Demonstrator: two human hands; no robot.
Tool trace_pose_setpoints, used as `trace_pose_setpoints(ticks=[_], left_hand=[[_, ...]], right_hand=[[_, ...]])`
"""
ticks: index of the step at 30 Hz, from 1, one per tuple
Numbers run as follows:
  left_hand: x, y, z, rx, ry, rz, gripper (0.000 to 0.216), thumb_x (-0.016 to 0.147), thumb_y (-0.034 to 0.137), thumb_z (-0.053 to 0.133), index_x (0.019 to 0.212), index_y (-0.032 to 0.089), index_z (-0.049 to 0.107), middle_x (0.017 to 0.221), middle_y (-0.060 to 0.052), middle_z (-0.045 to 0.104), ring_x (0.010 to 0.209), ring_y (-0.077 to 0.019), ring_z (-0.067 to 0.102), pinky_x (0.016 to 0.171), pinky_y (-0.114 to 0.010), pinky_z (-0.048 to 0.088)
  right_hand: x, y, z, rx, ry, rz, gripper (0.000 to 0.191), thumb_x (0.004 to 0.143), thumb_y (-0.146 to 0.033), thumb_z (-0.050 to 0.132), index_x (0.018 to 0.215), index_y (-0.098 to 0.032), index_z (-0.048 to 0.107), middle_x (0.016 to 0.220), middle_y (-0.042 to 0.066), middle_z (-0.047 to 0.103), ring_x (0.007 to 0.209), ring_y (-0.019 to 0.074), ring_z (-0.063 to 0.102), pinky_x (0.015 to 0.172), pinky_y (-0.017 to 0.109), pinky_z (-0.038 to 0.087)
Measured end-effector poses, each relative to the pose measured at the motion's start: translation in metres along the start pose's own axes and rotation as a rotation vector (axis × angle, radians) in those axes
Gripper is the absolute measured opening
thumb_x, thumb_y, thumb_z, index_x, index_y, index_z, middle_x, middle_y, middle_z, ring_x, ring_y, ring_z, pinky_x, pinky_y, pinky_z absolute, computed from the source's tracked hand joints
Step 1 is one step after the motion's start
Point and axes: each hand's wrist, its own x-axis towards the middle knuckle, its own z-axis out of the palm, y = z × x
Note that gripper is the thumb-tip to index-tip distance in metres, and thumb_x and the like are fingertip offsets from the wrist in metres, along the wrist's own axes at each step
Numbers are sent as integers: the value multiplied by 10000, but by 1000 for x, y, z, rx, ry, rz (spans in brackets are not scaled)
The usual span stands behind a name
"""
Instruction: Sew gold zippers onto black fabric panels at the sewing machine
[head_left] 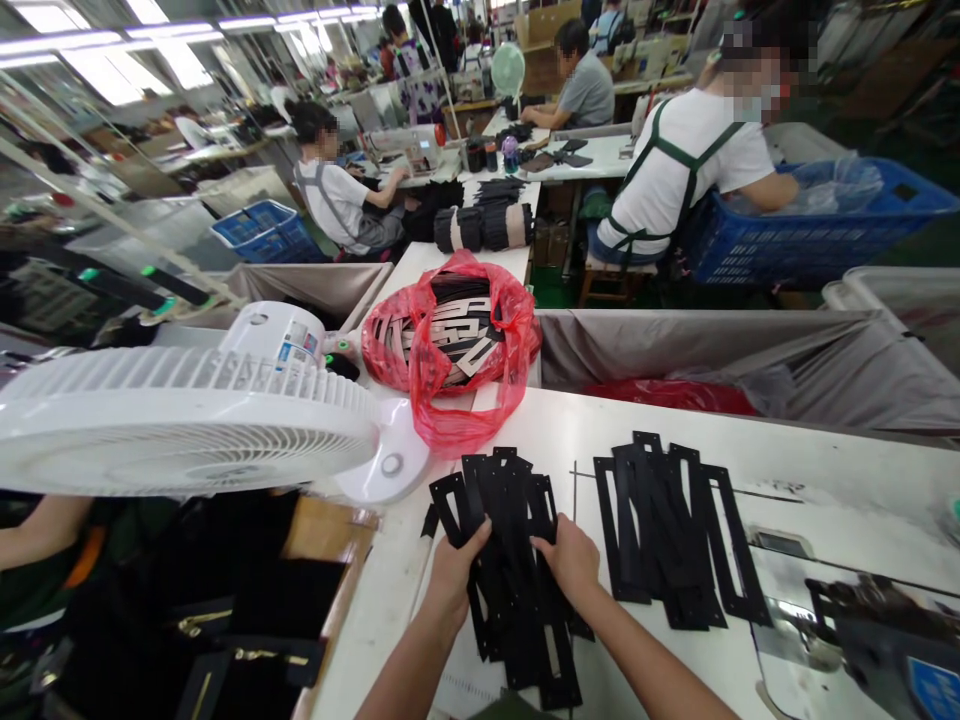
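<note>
A loose bunch of black slotted strips (517,560) lies on the white table in front of me. My left hand (459,568) closes round its left side, thumb on top. On the opposite side my right hand (571,562) grips the same bunch, its thumb pressed on the upper strips. The fingers under the strips are hidden. To the right, a second fanned pile of black strips (664,535) rests on the table, untouched. Beyond my hands a red plastic bag (472,415) stands open, filled with black and beige slotted pieces (459,335).
A white fan (262,420) stands close on the left. At the right edge is a sewing machine (885,630). Black pieces with gold zippers (247,655) lie lower left. A grey cloth-lined bin (712,345) runs behind the table. Several people work beyond, near a blue basket (817,240).
</note>
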Motion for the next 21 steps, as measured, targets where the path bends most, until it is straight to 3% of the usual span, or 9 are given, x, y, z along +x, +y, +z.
trace_pose_setpoints(ticks=[3,9,12,16,21], left_hand=[[-1,1,-3,-1,5,-3,443,581,326,825,946,118,680,951,-110,709,889,-262,665,839,-357,516],[-1,1,-4,-3,-20,5,472,583,343,821,976,129,670,994,-105,699,936,-258,649,868,-349,497],[-3,0,3,18,-28,-1,493,553,356,833,950,111,673,968,-117,701,910,-269,652,848,-361,501],[-10,-5,24,59,-64,-6,488,508,360,850,888,108,677,886,-107,708,853,-264,658,813,-356,507],[-15,-24,73,115,-215,-55,429,536,372,831,845,124,668,820,-94,706,784,-250,661,760,-360,525]], right_hand=[[3,1,-3,6,-33,1,227,844,-377,576,851,-151,594,826,16,611,780,152,585,744,352,473],[10,21,-34,144,-92,-70,236,867,-355,550,787,-139,599,775,0,628,731,139,601,738,338,484],[6,30,-55,261,-57,-135,222,825,-371,582,864,-157,624,846,44,671,833,200,627,780,365,481],[-2,49,-94,370,16,-170,329,735,-479,607,862,-179,653,838,75,699,863,286,635,761,376,494],[-9,81,-144,391,88,-158,402,694,-533,604,863,-173,664,821,70,706,773,274,649,701,375,518]])
